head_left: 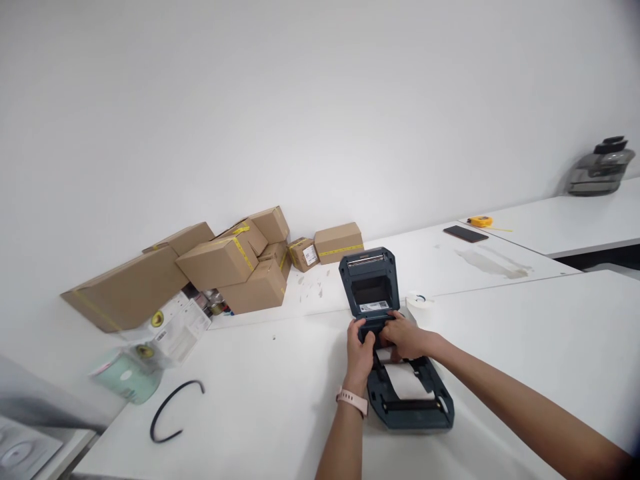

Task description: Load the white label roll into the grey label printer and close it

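Note:
A dark label printer [410,417] sits on the white table with its lid [373,290] tipped up and back. White label paper [406,381] runs from inside it toward the front roller. At the printer's left rear side, my left hand [359,353] is closed on the wall, with the thumb reaching inward. My right hand [404,335] reaches down into the compartment, above the paper, its fingers bent. What those fingertips grip is hidden. A flat white roll [420,301] lies behind my right hand, beside the printer.
Cardboard boxes [220,263] are piled against the wall at left. A curved black strip [159,413], a mint-green package [127,375] and plastic-wrapped packets [183,330] lie at left. Farther right are a phone [465,233], a yellow tape measure [481,221] and a dark transparent jug [600,170].

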Available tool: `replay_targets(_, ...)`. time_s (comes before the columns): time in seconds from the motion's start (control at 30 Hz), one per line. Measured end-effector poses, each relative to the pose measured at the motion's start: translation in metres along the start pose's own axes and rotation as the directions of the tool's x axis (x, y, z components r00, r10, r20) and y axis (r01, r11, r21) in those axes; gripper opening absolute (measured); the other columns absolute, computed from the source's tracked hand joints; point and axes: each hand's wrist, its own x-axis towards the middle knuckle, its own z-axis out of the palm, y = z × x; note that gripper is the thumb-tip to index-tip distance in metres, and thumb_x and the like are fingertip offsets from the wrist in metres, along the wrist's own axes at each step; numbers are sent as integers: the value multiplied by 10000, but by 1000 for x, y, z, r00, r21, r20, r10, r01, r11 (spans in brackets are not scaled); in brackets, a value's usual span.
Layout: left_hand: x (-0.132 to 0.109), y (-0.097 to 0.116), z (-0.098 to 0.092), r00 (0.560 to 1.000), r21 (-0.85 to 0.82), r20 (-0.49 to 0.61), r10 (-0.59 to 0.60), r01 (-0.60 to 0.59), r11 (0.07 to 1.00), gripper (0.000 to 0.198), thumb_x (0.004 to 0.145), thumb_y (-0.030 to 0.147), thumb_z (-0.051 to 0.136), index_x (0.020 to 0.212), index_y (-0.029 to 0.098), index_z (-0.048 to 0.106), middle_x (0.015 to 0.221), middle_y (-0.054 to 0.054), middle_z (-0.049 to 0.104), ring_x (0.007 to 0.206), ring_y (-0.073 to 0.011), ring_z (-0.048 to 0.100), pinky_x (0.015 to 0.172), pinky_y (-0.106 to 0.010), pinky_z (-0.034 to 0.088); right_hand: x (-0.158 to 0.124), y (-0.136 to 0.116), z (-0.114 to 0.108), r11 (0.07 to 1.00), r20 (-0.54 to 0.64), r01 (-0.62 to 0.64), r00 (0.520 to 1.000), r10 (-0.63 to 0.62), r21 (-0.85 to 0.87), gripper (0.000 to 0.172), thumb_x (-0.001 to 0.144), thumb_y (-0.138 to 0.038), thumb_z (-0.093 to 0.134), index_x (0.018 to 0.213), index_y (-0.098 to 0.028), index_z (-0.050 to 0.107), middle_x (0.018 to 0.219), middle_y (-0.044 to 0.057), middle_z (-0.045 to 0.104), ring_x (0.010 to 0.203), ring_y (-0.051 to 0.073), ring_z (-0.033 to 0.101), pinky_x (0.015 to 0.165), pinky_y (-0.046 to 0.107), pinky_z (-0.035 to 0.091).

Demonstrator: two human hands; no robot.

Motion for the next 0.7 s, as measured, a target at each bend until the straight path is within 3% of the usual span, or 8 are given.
replay_targets(0.37,-3,4,0,997,109,45,56,-60,992,231,821,256,579,993,235,731,1416,-96,516,1428,-263,328,1164,-418,252,8,4,10,997,-37,11,999,-14,-71,153,622,-269,754,761,-205,764,851,96,755,1039,339,607,1095,531,166)
replay_targets(0.7,-3,-1,-1,992,175,42,121,-126,977,229,826,342,612,1000,262,736,1315,-92,611,1395,-300,381,1130,-423,319,18,17,28,988,-62,33,997,-42,-148,210,606,-67,657,747,-185,758,830,100,756,959,310,628,1094,533,174)
